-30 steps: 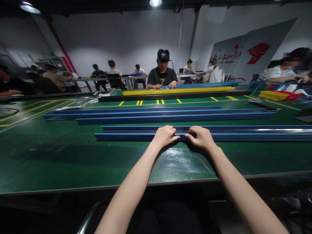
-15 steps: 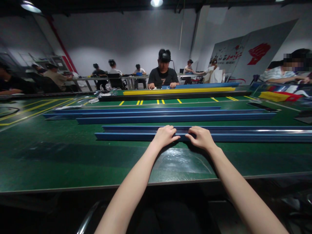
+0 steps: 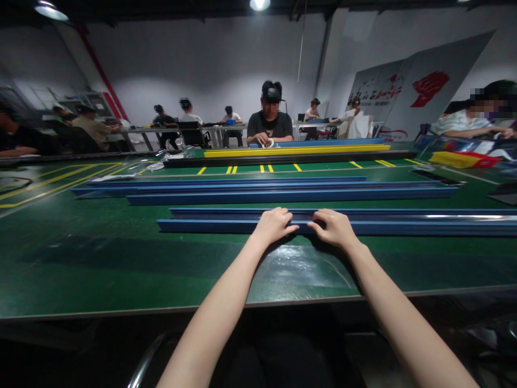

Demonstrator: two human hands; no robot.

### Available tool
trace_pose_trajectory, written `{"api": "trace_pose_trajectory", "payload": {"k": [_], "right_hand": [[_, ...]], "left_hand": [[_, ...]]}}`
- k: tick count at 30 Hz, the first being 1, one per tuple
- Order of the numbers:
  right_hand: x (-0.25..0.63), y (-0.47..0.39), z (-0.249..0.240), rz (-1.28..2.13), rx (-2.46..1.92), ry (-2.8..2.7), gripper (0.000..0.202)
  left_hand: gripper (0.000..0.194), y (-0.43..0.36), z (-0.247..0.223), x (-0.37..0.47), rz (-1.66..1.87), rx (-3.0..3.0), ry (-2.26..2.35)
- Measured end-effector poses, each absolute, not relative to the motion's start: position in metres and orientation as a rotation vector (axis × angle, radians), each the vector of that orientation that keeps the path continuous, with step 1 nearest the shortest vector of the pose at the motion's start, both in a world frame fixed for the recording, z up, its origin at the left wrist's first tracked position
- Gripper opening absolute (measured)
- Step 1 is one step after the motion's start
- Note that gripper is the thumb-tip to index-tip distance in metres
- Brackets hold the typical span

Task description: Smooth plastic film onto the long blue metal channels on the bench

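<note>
A long blue channel (image 3: 210, 226) lies across the green table and runs out of view on the right. My left hand (image 3: 274, 223) is closed on its near wall, fingers curled over into the trough and thumb along the front. Just to the right, my right hand (image 3: 333, 226) grips the same channel in the same way, its thumb pointing at the left one. A short gap separates the two thumbs. Beneath my forearms, a clear plastic sheet (image 3: 302, 269) lies on the table's front part.
Behind it lie more blue channels (image 3: 283, 195), then a black strip (image 3: 323, 159) and a yellow strip (image 3: 299, 151). Across the table a person (image 3: 270, 121) holds a white roll (image 3: 267, 143) over another blue strip. Red and yellow items (image 3: 464, 160) lie at the right.
The person opposite has drawn their hands together around a white roll, and the blue strip before them has shifted left. My hands have not visibly moved.
</note>
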State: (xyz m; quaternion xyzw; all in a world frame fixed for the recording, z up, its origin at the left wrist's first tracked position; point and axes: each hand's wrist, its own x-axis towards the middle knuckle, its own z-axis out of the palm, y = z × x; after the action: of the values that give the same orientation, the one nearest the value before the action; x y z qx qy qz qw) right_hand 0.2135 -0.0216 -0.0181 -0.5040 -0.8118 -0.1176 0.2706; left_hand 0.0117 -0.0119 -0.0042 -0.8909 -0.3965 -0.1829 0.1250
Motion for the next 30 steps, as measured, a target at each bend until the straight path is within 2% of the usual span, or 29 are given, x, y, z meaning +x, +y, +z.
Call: {"api": "trace_pose_trajectory", "payload": {"k": [30], "right_hand": [[0.2136,-0.0213,-0.0178,-0.288,-1.375,-2.171,0.027]], "left_hand": [[0.030,-0.0122,-0.0035,0.0116,-0.530,-2.591,-1.154]]}}
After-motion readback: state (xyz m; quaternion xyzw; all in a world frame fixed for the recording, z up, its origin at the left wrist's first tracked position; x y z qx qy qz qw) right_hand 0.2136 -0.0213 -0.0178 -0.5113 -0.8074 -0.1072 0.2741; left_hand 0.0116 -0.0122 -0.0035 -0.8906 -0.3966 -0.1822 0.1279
